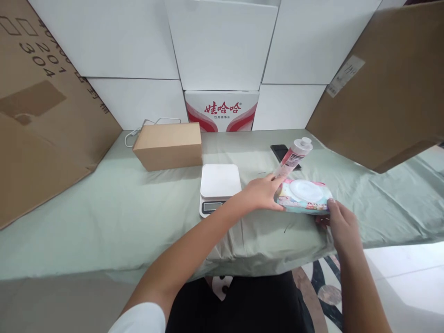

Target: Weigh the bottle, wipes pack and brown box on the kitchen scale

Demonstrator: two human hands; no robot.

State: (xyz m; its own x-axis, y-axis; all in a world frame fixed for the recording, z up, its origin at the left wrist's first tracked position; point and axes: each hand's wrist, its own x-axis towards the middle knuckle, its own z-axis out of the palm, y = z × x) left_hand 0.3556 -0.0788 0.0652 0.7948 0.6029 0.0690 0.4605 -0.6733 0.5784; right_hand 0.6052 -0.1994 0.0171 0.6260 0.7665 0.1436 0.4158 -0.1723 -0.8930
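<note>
A pack of wet wipes with a white oval lid and a colourful print is between my two hands, near the right part of the table. My left hand grips its left end, thumb toward me. My right hand is closed on its right end, with some fingers hidden underneath. Just behind the pack is a clear and pink bottle with a white cap, which appears tilted in this view. Fingers of my left hand overlap its base; whether they touch it I cannot tell.
A white kitchen scale lies left of my left hand, partly behind my forearm. A black phone is behind the bottle. Farther left sits a closed brown box with a white cable. Large cardboard panels and white boxes enclose the table.
</note>
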